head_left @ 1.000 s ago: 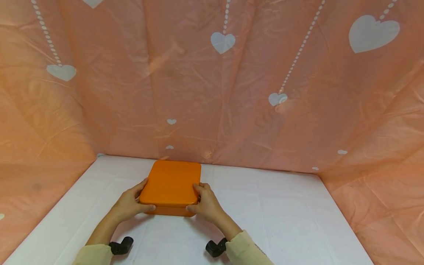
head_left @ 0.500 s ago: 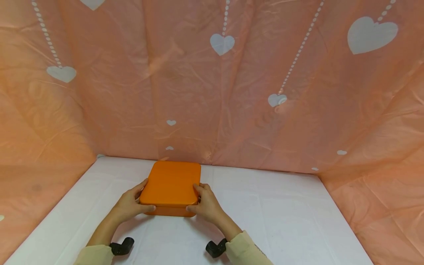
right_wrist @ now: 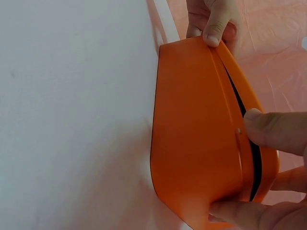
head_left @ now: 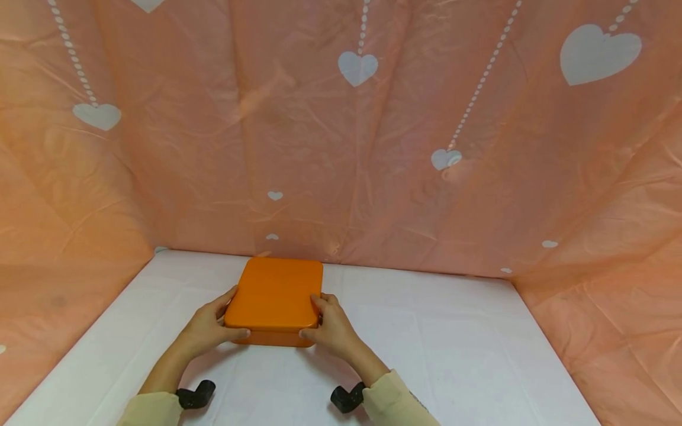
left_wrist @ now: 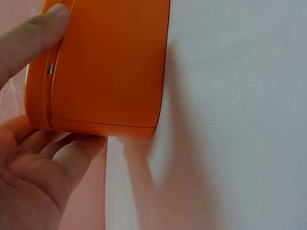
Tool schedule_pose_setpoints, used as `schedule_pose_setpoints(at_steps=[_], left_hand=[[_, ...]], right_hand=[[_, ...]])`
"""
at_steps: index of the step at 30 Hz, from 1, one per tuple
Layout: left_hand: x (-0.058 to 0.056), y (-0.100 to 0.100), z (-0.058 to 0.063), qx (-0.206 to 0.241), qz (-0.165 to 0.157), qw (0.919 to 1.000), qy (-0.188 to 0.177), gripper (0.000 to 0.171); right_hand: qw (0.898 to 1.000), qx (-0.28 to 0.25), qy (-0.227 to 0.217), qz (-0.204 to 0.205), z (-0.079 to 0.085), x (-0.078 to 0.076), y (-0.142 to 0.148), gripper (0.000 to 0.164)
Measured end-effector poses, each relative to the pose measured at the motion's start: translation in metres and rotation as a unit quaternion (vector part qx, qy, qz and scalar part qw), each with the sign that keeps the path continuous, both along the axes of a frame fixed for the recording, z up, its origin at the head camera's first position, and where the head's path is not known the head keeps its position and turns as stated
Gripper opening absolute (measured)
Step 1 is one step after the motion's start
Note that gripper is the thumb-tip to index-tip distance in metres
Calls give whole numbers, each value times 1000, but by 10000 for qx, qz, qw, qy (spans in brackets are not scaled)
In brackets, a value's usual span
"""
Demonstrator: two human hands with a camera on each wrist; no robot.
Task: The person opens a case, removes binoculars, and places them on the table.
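An orange rectangular box (head_left: 277, 293) with rounded corners and a lid sits on the white tabletop. My left hand (head_left: 206, 328) grips its near left corner, thumb on the front and fingers along the left side. At the near right corner, my right hand (head_left: 335, 328) holds the box with its thumb at the lid's front edge and fingers on the right side. In the right wrist view a dark gap (right_wrist: 256, 167) shows between lid and body, wider towards the right end. Near the left thumb, the seam (left_wrist: 52, 91) looks closed. The inside is hidden.
A white-covered table (head_left: 453, 355) surrounds the box. Pink-orange sheeting (head_left: 341, 148) with pale hearts rises behind it and at both sides. Black wrist devices (head_left: 197, 395) sit at the cuffs of both sleeves.
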State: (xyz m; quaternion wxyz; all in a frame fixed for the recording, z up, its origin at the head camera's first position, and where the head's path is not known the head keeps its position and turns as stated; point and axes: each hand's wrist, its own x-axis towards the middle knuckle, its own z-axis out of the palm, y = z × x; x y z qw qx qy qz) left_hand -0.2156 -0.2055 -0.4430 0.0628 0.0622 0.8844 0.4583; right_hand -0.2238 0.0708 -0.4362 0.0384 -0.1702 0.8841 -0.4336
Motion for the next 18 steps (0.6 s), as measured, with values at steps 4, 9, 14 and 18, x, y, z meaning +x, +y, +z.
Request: schedule_pose_setpoints(at_steps=[4,9,14,18], left_hand=[[0,0,1,13,2,10000,-12,111],[1,1,3,-6,-2,10000,-27,110],[1,1,3,-2,-4,10000,-49,110],[1,1,4,39,-8,10000,-49,110]], right_hand=[[10000,-10,30,9,0,0,0,79],[10000,-22,83,12,0,0,0,79],[9999,-89,83,21,0,1,0,79],[9999,-82,113,11,0,1,-1,79]])
